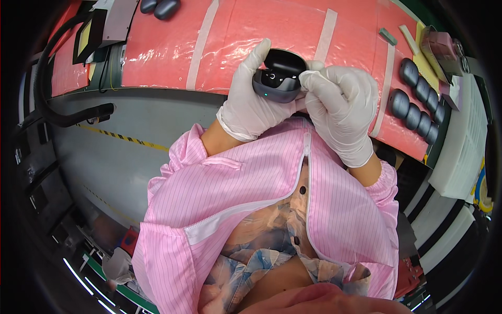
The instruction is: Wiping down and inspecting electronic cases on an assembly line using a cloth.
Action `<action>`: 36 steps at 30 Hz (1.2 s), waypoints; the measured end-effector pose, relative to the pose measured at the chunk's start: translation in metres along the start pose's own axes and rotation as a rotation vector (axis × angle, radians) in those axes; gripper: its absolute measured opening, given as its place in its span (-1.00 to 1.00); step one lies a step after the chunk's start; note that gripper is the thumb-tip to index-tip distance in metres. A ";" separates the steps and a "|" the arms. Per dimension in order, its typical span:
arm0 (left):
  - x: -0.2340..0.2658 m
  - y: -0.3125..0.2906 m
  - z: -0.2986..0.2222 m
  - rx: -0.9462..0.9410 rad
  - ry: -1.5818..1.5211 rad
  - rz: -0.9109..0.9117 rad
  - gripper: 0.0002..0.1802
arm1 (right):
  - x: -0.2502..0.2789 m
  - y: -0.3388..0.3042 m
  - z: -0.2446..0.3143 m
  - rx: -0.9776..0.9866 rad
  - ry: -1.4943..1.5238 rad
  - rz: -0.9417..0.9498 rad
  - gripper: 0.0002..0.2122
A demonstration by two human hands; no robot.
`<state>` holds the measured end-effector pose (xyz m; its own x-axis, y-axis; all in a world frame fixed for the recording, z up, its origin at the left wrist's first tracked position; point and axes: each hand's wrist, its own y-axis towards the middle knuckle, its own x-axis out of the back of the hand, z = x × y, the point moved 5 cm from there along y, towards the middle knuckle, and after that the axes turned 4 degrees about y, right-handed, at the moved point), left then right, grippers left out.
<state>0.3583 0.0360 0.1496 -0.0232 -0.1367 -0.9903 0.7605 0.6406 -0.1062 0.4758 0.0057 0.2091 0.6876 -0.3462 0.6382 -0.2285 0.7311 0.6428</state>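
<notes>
My left hand [250, 99] is wrapped around a dark grey earbud charging case [277, 93], its thumb along the left side. The case's lid stands open, showing a glossy black inside. A small green light glows on its front. My right hand [342, 102] is closed, fingertips pinched together at the right edge of the case. Whatever may lie between those fingertips is hidden. White gloves cover both hands. The case is held up over the near edge of the pink-covered bench [162, 57].
Two rows of dark grey cases [413, 112] lie on the bench at right. More cases [160, 7] sit at the far left. A small green block [387, 36] lies near a yellow sheet [426, 68]. A black curved tube [68, 120] reaches in from the left. White foam sheets [463, 136] stand at right.
</notes>
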 end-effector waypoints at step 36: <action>-0.005 -0.002 -0.015 -0.562 1.327 -0.182 0.08 | 0.004 -0.016 -0.008 -0.402 0.486 -0.067 -0.82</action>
<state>0.3477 0.0466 0.1530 -0.8986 0.3394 -0.2781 0.3387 0.9395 0.0519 0.4871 -0.0027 0.1979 0.9473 -0.1617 0.2766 0.0376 0.9135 0.4052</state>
